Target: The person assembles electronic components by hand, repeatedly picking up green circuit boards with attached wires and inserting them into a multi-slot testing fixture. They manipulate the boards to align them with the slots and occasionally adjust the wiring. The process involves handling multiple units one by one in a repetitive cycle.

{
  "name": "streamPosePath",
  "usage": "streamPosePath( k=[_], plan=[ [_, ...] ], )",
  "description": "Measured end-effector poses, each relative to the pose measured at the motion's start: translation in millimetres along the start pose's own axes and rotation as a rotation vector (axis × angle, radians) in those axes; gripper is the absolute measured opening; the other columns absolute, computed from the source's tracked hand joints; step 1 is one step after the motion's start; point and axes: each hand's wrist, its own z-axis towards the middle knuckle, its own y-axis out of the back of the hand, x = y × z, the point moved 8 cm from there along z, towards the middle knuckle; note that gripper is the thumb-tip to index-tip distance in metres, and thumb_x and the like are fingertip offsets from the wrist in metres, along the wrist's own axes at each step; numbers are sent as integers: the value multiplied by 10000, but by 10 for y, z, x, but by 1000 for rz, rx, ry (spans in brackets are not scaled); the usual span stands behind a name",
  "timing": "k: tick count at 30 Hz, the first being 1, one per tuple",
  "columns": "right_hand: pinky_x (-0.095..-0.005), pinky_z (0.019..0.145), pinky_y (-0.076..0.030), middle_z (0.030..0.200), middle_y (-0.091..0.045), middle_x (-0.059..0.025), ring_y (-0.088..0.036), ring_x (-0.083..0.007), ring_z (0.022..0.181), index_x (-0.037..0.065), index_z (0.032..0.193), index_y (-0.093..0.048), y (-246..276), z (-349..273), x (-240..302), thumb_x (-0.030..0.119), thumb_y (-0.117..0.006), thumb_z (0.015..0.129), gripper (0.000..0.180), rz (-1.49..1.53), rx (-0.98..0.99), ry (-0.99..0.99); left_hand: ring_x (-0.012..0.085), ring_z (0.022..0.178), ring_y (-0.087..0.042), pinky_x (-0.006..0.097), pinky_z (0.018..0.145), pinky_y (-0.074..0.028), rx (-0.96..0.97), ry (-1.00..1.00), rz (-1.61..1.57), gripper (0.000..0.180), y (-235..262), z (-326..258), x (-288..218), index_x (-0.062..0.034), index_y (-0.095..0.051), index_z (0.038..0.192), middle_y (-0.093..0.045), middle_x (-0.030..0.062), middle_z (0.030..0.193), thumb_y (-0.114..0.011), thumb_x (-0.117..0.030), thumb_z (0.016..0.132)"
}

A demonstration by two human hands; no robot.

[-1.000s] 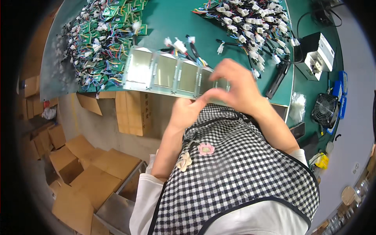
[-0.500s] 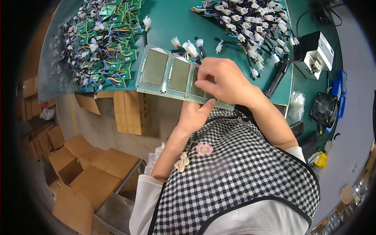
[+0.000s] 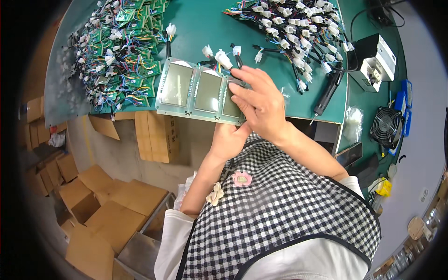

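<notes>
A pale green circuit board panel (image 3: 173, 112) with a row of grey display screens is held tilted at the front edge of the table. My left hand (image 3: 230, 142) grips its lower edge from below, fingers hidden under it. Over the panel's right end lies my right hand (image 3: 263, 105), its fingers stretched and slightly apart, covering that end. Whether it presses on the panel is hard to make out. Just beyond the panel are white connectors (image 3: 223, 59) on dark cables. A small clear film-like piece (image 3: 285, 94) shows beside my right hand.
Green boards with coloured wires (image 3: 128, 60) are heaped at the left of the green table (image 3: 200, 23). A pile of white-plugged cables (image 3: 298, 35) lies far right, near a black electric screwdriver (image 3: 329, 93), a boxy device (image 3: 375, 65) and a fan (image 3: 387, 128). Cardboard boxes (image 3: 116, 219) stand lower left.
My right hand has gone from curled fingers to outstretched ones over the panel's right end. The panel has shifted slightly left, and light now glints on its screens.
</notes>
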Motion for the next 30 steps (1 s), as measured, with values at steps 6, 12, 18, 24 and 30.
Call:
streamPosePath(
  k=[6, 12, 18, 24, 30],
  plan=[
    [-403, 895, -378, 1127, -539, -149, -499, -323, 1039, 36, 1070, -581, 69, 70, -32, 100, -631, 732, 348, 105, -113, -236, 212, 1042, -500, 325, 879, -398, -15, 18, -7, 443, 22, -38, -52, 17, -415, 1192, -502, 117, 1142, -572, 2, 778],
    [-416, 873, -383, 1100, -555, -148, -509, -327, 1012, 37, 1012, -613, -23, 53, 63, 80, -630, 721, 295, -6, -37, -14, 170, 1072, -459, 292, 880, -398, 6, -59, 97, 484, 31, -57, -87, 23, -393, 1210, -473, 92, 1174, -585, 47, 766],
    [-444, 893, -352, 1076, -561, -153, -502, -330, 1011, 1, 963, -611, 17, -37, 21, 117, -646, 702, 288, 25, -114, -131, 163, 1018, -489, 283, 853, -412, -42, 22, -7, 399, 92, -72, -35, 35, -437, 1167, -506, 94, 1118, -555, 46, 787],
    [-470, 923, -315, 1046, -575, -129, -506, -311, 1009, -8, 902, -624, -10, -79, 96, 111, -642, 694, 242, -181, -97, -134, 186, 955, -532, 311, 817, -427, -106, -47, 25, 344, 112, -68, -89, 19, -480, 1117, -548, 103, 1052, -561, 19, 783],
    [-434, 852, -376, 995, -592, -114, -547, -288, 918, 25, 813, -639, 39, -81, 205, 80, -674, 653, 173, -167, -147, -30, 179, 966, -525, 304, 819, -423, -111, -50, 50, 354, 111, -65, -141, 15, -477, 1124, -545, 96, 1046, -558, 28, 780]
  ],
)
